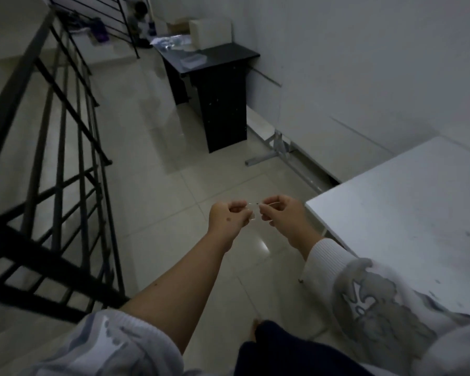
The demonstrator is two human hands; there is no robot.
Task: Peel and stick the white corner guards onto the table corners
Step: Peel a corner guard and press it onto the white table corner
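Clear and tiny, the corner guard [253,211] is pinched between both hands, left hand [228,218] and right hand [281,215] close together, and could slip to the floor [174,199] or stick to a finger before reaching the white surface [391,207].

Dim tiled floor [158,164], black railing [65,126]

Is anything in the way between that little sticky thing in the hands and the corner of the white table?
Nothing visible. Both hands pinch the small corner guard over bare floor, and the white table corner sits just to their right with open air between.
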